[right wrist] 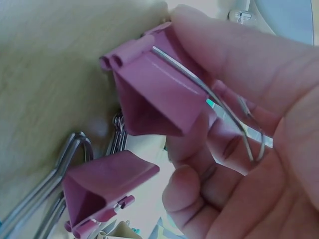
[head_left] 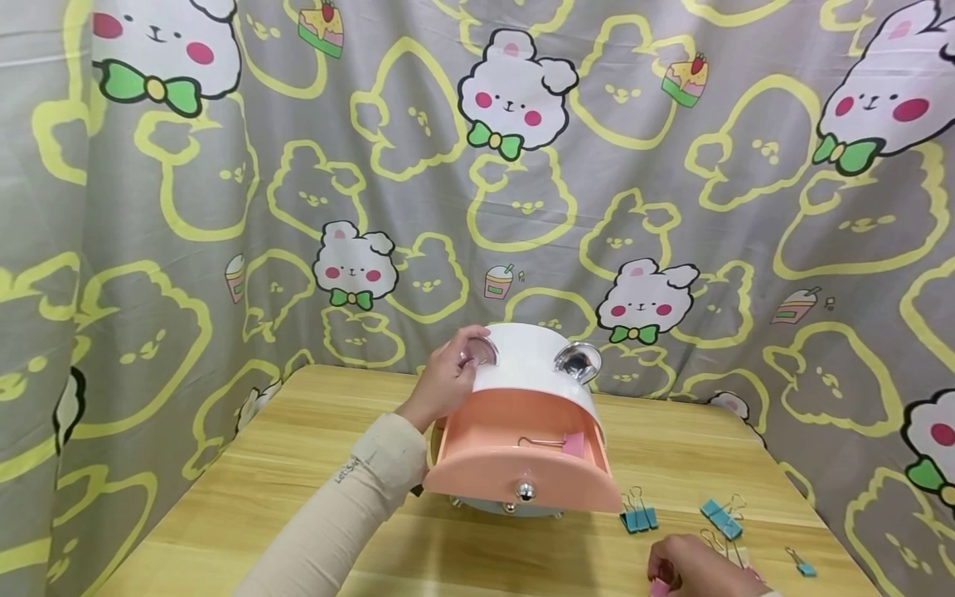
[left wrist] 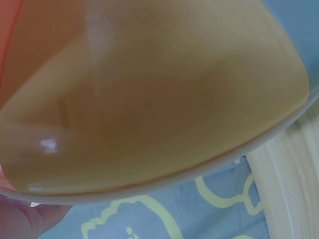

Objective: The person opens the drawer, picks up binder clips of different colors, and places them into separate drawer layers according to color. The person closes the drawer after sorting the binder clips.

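At the frame's lower right, the right hand pinches a pink, triangular-bodied metal binder clip with silver wire handles. At centre, the left hand seems to grip a round silver ear on a white, peach-drawered box.

Head camera: at the person's brow, facing forward and down across the table, set well back; the drawer unit lies just off centre, towards five o'clock.
Left wrist camera: very near a glossy curved surface, patterned curtain at six o'clock.
Right wrist camera: close on a pink clip, right hand at three o'clock.
Head and right wrist share: that hand and clip.
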A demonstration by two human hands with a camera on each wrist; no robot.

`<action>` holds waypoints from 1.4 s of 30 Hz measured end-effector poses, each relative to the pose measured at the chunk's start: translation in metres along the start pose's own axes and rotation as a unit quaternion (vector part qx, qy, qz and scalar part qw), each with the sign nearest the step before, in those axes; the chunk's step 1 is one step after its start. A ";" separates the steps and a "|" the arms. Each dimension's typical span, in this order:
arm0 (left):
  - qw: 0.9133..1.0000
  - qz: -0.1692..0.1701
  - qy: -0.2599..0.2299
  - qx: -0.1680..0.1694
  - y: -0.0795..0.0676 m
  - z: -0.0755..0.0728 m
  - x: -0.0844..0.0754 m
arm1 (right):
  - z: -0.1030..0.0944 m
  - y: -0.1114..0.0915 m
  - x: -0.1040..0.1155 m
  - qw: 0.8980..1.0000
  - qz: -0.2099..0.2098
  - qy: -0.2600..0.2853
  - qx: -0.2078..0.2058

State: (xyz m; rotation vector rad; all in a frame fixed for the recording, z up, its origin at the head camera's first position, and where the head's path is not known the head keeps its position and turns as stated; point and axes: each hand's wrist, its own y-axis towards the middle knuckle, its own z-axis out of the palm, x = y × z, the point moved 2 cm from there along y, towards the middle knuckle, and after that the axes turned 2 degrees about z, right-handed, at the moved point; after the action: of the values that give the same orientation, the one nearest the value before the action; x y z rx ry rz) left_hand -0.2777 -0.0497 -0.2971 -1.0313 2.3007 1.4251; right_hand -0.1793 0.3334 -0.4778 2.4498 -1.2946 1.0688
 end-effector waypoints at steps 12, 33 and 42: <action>1.000 -0.003 0.003 0.006 0.000 0.000 -0.001 | -0.006 -0.009 0.044 0.999 0.037 -0.002 -0.023; 1.000 -0.008 0.000 0.011 0.000 0.000 0.000 | -0.008 -0.009 0.046 0.989 0.085 -0.070 -0.097; 1.000 -0.012 -0.003 0.011 0.000 0.001 0.000 | -0.010 -0.010 0.050 0.993 0.046 -0.015 -0.106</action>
State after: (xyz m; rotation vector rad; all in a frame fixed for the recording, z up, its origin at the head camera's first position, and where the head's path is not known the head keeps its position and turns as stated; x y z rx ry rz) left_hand -0.2776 -0.0492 -0.2977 -1.0433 2.2876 1.3901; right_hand -0.1583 0.3112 -0.4358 2.2774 -1.4614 0.8683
